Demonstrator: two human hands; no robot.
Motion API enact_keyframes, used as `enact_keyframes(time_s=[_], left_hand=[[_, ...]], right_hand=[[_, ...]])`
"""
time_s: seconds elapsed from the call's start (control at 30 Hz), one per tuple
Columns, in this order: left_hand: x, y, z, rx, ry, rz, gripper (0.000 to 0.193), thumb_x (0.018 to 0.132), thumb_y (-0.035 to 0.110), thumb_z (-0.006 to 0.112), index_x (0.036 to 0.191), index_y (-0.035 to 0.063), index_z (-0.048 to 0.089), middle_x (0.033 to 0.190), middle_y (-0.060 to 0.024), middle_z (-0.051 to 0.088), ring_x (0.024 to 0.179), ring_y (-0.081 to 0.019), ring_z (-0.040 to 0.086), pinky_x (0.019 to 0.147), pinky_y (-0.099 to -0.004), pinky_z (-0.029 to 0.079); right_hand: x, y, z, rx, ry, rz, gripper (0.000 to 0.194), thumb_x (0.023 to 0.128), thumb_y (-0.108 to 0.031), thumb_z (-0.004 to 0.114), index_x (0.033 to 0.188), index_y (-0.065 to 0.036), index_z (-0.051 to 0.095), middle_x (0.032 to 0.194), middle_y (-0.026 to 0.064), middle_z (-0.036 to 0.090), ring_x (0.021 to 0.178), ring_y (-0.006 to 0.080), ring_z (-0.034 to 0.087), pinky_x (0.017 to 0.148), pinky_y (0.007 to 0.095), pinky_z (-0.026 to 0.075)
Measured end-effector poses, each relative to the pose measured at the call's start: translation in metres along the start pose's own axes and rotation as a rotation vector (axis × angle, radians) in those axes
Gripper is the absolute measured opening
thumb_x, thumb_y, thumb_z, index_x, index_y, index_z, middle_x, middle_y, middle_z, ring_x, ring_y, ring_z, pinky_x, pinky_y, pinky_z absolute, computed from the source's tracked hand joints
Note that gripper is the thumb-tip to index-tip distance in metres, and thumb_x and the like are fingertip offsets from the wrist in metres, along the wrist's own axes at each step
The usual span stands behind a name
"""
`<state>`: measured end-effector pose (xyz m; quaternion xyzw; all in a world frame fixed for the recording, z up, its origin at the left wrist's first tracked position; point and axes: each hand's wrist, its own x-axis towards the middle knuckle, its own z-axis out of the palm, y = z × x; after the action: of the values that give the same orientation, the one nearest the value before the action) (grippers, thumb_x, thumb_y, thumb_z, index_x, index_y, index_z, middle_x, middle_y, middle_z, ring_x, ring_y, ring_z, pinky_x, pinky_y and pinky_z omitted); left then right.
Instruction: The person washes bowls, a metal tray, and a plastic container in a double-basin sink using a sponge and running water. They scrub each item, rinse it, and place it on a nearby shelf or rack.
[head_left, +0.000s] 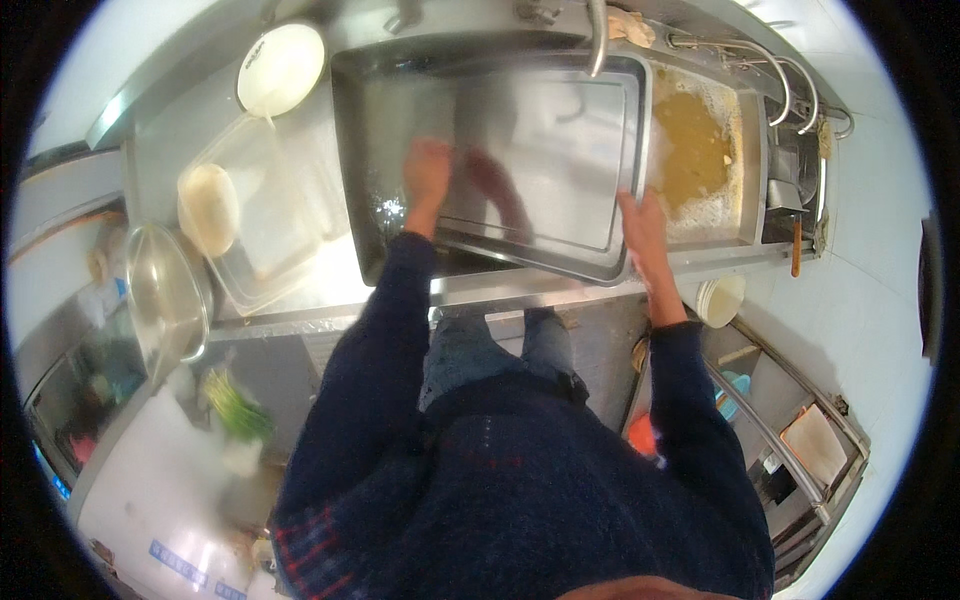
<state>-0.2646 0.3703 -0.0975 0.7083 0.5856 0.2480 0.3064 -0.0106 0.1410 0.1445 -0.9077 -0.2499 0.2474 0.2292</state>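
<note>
A large rectangular stainless steel tray (570, 142) with a raised rim lies across a steel sink basin (347, 180). My right hand (643, 229) grips the tray's right rim, thumb on the inner side. My left hand (429, 174) is over the tray's left part, fingers curled and blurred by motion. Whether it holds something, such as a cloth, I cannot tell. Wet reflections of my arm show on the tray's surface. The curved spout of a faucet (598, 37) hangs over the tray's far edge.
Right of the tray, a second basin holds brownish, foamy water (690, 150). Left on the counter are a white bowl (281, 69) and a clear plastic container (277, 217) with an oval pale item (210, 210). A metal basin (166, 296) and green onions (236, 409) are lower left.
</note>
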Motion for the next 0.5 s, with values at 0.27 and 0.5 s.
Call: enact_keyframes(time_s=[0.27, 0.5], left_hand=[[0.047, 0.025, -0.018, -0.976, -0.522, -0.863, 0.037, 0.102, 0.032, 0.058, 0.111, -0.0018, 0.07, 0.106, -0.0154, 0.074, 0.097, -0.0298, 0.073, 0.084, -0.0421, 0.059], [0.02, 0.216, -0.02, -1.411, -0.606, -0.174, 0.031, 0.102, 0.026, 0.061, 0.117, -0.0009, 0.069, 0.113, -0.0151, 0.074, 0.105, -0.0261, 0.073, 0.087, -0.0359, 0.06]], right_hand=[[0.029, 0.002, 0.001, 0.336, -0.093, 0.203, 0.074, 0.104, -0.059, 0.047, 0.135, 0.007, 0.058, 0.135, 0.0212, 0.06, 0.122, 0.0266, 0.056, 0.108, 0.0388, 0.041], [0.053, -0.015, -0.003, 0.519, -0.195, 0.311, 0.078, 0.1, -0.06, 0.052, 0.136, 0.009, 0.056, 0.131, 0.0212, 0.063, 0.117, 0.0273, 0.06, 0.101, 0.0388, 0.046]])
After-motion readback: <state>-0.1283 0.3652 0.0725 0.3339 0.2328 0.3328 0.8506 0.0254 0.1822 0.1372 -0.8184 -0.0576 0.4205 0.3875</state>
